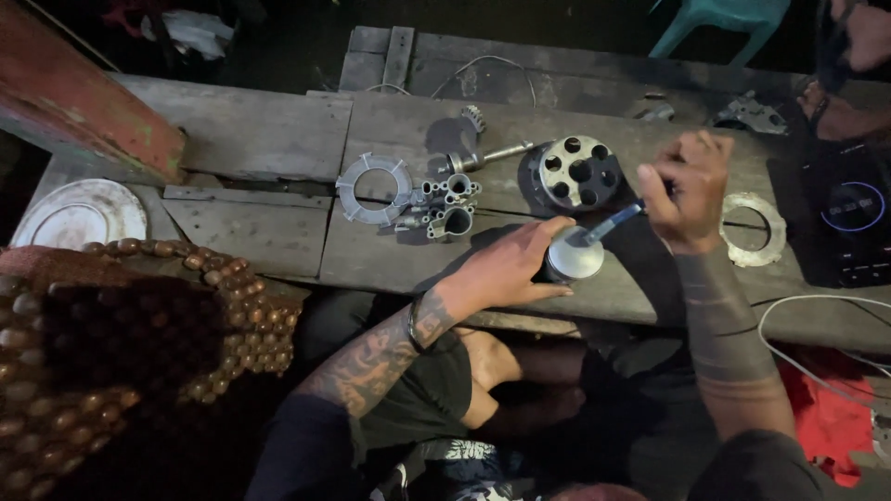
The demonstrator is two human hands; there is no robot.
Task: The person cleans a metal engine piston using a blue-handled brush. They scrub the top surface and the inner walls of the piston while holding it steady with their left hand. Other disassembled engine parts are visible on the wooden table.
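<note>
My left hand [513, 267] grips a small round white-topped container [574, 257] that stands on the wooden bench [278, 139]. My right hand [687, 190] holds a thin tool with a bluish handle [613, 223], its tip dipping into the container's top. Just beyond the container lies a round metal clutch hub with several holes [577, 173]. To the left of it are a shaft [487, 156], a small cast metal part with tubes [447, 206] and a grey toothed ring [373, 189].
A flat metal ring [754, 228] lies right of my right hand, a black device with a glowing circle [852, 209] beyond it. A white plate [79, 213] sits far left above a beaded wooden mat [111, 343]. White cable [817, 306] and red cloth [826, 417] lie lower right.
</note>
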